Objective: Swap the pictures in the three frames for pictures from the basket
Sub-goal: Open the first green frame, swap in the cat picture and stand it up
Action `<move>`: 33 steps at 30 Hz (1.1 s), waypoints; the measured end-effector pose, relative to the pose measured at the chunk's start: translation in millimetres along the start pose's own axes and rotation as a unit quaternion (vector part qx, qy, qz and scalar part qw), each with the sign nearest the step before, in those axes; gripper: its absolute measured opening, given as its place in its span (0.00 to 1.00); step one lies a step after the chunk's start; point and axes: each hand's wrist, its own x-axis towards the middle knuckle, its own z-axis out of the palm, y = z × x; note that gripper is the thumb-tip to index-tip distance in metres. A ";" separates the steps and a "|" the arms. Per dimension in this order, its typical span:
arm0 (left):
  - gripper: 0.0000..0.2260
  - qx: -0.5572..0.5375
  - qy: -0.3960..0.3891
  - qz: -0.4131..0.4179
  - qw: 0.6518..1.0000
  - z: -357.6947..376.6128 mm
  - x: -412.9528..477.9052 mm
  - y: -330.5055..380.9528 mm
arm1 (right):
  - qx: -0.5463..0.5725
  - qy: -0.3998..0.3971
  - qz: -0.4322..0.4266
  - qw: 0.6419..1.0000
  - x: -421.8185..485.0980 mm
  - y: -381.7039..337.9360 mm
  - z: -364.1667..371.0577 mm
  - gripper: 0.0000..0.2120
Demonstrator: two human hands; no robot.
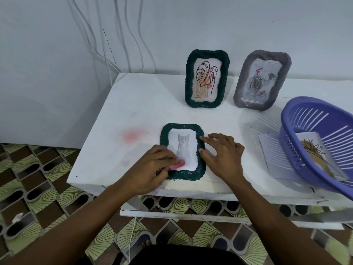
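Note:
A dark green woven frame (200, 165) lies flat near the table's front edge, holding a cat picture (183, 144). My left hand (150, 167) is shut on a pink cloth (178, 164) and presses it on the picture's lower left. My right hand (223, 153) rests open on the frame's right side, fingers spread. Two frames stand at the back: a green one (207, 79) with a leaf drawing and a grey one (262, 81) with a rose picture. The purple basket (298, 150) at the right holds a picture (313, 152).
A white sheet (271, 150) lies partly under the basket on the white table (137, 104). A pink stain (131, 134) marks the table left of the flat frame. White cables (107, 44) hang down the wall behind. Patterned floor tiles lie below.

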 end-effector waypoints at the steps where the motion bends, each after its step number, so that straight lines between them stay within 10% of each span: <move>1: 0.17 -0.005 0.029 -0.026 0.999 -3.3 0.4 -5.9 | 0.000 -0.001 0.000 1.000 0.0 -0.1 -0.1 0.20; 7: 0.17 0.071 0.127 -0.171 0.974 -34.6 -17.0 -60.4 | 0.003 -0.003 0.000 1.000 -0.9 -0.7 -1.0 0.20; 20: 0.38 0.233 -0.058 -0.226 0.944 -47.4 -42.9 -67.7 | 0.003 0.000 -0.010 1.000 -2.8 -3.8 -2.0 0.20; 28: 0.26 -0.016 0.020 -0.211 0.977 2.1 15.4 -5.6 | 0.071 -0.062 0.039 0.995 -4.6 -19.6 -4.2 0.19; 33: 0.18 -0.217 0.201 -0.296 0.908 -2.3 34.9 -0.8 | 0.315 -0.043 0.117 0.941 10.2 -30.8 -15.7 0.15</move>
